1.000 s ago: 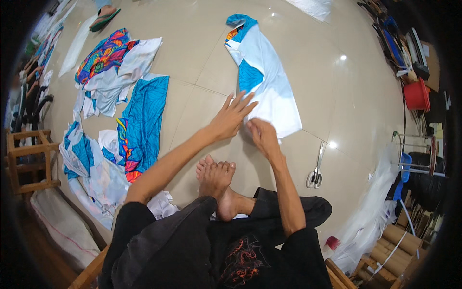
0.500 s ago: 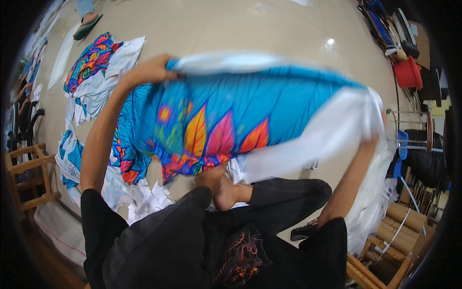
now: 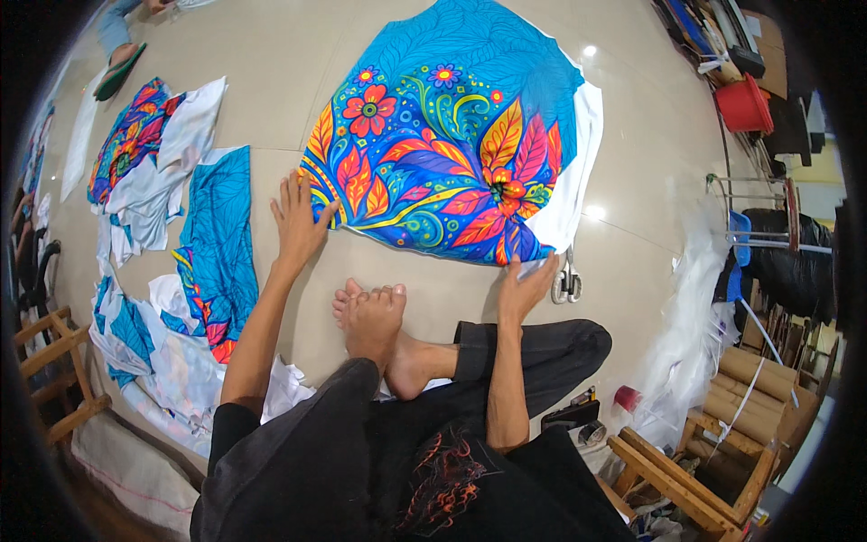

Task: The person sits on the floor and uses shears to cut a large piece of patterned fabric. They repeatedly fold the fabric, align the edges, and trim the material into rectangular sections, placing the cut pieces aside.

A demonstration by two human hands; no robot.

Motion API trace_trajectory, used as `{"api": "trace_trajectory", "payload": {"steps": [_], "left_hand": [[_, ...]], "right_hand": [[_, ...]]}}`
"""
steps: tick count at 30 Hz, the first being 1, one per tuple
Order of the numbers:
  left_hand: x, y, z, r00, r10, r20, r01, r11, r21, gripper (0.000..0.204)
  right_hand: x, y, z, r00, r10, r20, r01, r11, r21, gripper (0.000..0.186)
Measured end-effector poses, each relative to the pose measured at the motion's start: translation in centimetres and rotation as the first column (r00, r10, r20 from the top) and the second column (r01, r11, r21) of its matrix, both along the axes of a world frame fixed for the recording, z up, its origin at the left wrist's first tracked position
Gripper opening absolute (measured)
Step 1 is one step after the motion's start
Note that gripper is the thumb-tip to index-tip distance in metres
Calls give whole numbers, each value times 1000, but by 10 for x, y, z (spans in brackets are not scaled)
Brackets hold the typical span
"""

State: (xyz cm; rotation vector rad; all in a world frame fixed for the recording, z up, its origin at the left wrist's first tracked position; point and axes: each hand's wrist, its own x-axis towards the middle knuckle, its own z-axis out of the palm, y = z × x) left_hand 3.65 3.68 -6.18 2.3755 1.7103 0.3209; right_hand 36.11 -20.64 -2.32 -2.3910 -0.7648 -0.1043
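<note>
A printed fabric panel (image 3: 424,154), turquoise with bright flowers and leaves, lies spread on the floor in front of me. White cloth (image 3: 582,172) shows beneath its right side. My left hand (image 3: 304,224) rests at the panel's lower left corner, fingers spread and flat. At the lower right corner, my right hand (image 3: 526,291) touches the hem with its fingers stretched out. Scissors (image 3: 567,284) lie just right of that hand; their grey handles show, while the blades are mostly hidden by the cloth.
To my left lie more printed pieces (image 3: 221,244) and white scraps (image 3: 149,203). Beyond them is another person's sandalled foot (image 3: 120,72). Wooden frames stand at left (image 3: 59,366) and lower right (image 3: 677,483). A red bucket (image 3: 743,104) and brown rolls (image 3: 754,388) line the right side.
The panel, raised and blurred between both hands before, now lies flat on the floor. Both hands have come down to its near edge, the right one moving inward to the left.
</note>
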Motion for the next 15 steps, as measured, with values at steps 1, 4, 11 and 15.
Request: {"api": "trace_trajectory", "payload": {"steps": [1,4,11,15], "left_hand": [[3,1,0,999,16,46,-17,1000,13,87],[21,7,16,992,99,78,-107,989,102,76],[19,96,16,953,248,173,-179,924,-339,33],[-49,71,40,192,585,788,311,726,-614,29]], "right_hand": [[9,-13,-4,998,-58,9,58,998,-13,81],[42,-31,0,987,-144,-68,137,986,-99,73],[66,-33,-13,909,-82,-410,133,986,96,22],[59,-55,35,409,405,-818,540,615,575,18]]}}
